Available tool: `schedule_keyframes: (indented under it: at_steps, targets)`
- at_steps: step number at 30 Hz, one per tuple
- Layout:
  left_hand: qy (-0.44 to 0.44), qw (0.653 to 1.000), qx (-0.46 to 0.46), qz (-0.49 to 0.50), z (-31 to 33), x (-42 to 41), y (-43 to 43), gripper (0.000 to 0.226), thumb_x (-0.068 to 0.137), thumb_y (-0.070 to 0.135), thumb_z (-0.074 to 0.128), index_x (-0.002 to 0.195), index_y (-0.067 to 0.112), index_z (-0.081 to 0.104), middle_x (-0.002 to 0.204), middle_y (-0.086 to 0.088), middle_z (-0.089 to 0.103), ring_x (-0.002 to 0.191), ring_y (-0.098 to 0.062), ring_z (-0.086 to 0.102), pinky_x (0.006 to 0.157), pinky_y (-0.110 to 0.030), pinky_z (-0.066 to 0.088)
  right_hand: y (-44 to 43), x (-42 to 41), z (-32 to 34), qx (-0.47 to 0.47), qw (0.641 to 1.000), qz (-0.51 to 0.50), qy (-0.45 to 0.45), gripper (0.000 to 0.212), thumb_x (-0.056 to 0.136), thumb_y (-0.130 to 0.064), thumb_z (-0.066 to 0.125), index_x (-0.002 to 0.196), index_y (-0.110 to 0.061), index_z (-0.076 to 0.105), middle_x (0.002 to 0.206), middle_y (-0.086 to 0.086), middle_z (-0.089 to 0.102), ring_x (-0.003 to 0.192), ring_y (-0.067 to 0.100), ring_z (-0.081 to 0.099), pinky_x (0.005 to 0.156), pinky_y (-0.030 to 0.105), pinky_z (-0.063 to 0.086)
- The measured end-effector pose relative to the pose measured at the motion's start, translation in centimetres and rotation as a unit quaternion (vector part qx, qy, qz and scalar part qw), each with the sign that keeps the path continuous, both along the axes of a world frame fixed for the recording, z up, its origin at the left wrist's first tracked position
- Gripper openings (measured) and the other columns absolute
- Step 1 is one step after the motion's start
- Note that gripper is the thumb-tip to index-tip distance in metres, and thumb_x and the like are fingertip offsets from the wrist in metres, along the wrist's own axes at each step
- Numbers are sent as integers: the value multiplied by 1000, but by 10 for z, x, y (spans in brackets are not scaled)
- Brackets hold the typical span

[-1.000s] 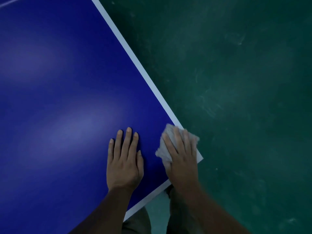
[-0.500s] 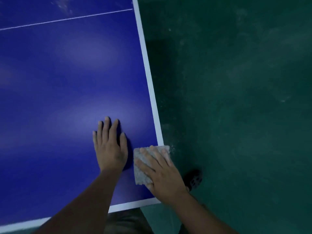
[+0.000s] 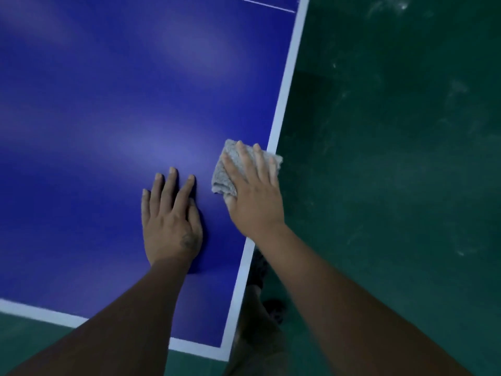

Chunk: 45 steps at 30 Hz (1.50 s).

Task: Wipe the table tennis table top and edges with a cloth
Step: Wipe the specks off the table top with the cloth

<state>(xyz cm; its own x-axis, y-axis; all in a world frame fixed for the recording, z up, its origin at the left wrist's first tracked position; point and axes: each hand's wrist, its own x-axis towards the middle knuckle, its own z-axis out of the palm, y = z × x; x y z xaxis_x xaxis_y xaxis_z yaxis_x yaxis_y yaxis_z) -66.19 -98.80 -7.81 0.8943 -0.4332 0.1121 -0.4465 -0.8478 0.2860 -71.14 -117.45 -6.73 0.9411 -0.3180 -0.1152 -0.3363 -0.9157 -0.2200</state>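
The blue surface [image 3: 108,104] fills the left of the frame, its white edge stripe [image 3: 284,85] bordering the green floor [image 3: 393,158]. The left hand [image 3: 170,221] lies flat and released at lower centre, likely a brace for leaning. Just right of it, the right hand [image 3: 254,196] presses the grey cloth [image 3: 223,172] down with straight fingers. The cloth overlaps the stripe, placed, it seems, to wipe along the edge.

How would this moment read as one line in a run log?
phase: edge wipe | right hand: presses cloth against white side edge | left hand: rests flat on table top
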Motion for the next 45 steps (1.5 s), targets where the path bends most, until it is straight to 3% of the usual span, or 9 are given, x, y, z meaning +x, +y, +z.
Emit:
schedule_keyframes:
  at_steps: [5, 8, 16, 23, 27, 31, 35, 40, 45]
  targets:
    - [3, 1000, -4, 17, 3, 1, -4, 53, 112, 29, 41, 162, 19, 50, 176, -7, 34, 167, -29, 23, 136, -54, 17, 15, -32, -2, -27, 995, 91, 24, 87, 97, -52, 51, 173, -29, 15, 181, 5, -2, 167, 34, -5, 134, 58, 0]
    - [11, 1000, -2, 28, 5, 2, -5, 55, 111, 30, 43, 164, 17, 47, 177, -8, 32, 167, -29, 20, 135, -56, 19, -22, 2, -3, -33, 986, 159, 29, 88, 99, -55, 54, 172, -32, 12, 181, 3, 0, 167, 33, -4, 134, 58, 2]
    - [25, 999, -15, 38, -1, 4, -3, 58, 110, 35, 45, 166, 18, 43, 178, -5, 29, 167, -30, 21, 134, -58, 21, -139, 160, 0, -82, 993, 77, 38, 76, 106, -62, 22, 173, -33, 1, 181, 4, -7, 167, 35, -6, 134, 59, 1]
    - [40, 997, 28, 62, 4, 5, -9, 60, 112, 39, 40, 167, 16, 42, 179, -7, 27, 166, -35, 24, 132, -64, 22, -199, 230, 8, -56, 995, 42, 64, 73, 110, -59, 22, 173, -31, -3, 181, 6, -12, 166, 35, -9, 132, 63, 2]
    - [48, 988, -1, 145, 10, 40, -62, 59, 113, 36, 39, 165, 7, 43, 177, -11, 31, 167, -35, 21, 135, -60, 15, -186, 182, 8, -88, 984, 145, 63, 78, 106, -59, 26, 172, -32, -6, 180, 9, -12, 166, 38, -7, 133, 63, 4]
    - [65, 984, -62, 157, 18, 123, -161, 58, 112, 34, 45, 163, 6, 43, 175, -12, 34, 166, -33, 24, 135, -58, 16, -204, 167, 4, -57, 977, 199, 58, 79, 104, -62, 33, 173, -33, 7, 181, 5, -1, 167, 34, -2, 134, 60, 6]
    - [87, 971, -64, 211, 18, 206, -236, 61, 114, 40, 36, 168, 11, 36, 178, -10, 27, 168, -32, 17, 137, -53, 9, -243, 230, -3, -67, 986, 143, 46, 77, 105, -67, 29, 172, -37, 8, 182, 3, 0, 167, 34, -2, 134, 60, 2]
    - [82, 966, 25, 245, 4, 230, -262, 69, 114, 51, 21, 174, 16, 19, 183, -7, 11, 170, -31, 3, 137, -54, 4, -303, 326, -2, -45, 996, 61, 49, 72, 109, -64, 21, 173, -33, 6, 181, 3, -5, 167, 33, -6, 132, 64, 4]
    - [69, 967, 22, 245, 2, 227, -259, 68, 113, 47, 32, 173, 15, 24, 182, -8, 14, 170, -31, 4, 137, -55, 7, -297, 261, -6, -63, 975, 209, 31, 74, 109, -58, 35, 173, -33, 7, 182, 4, -3, 167, 35, -3, 132, 66, 7]
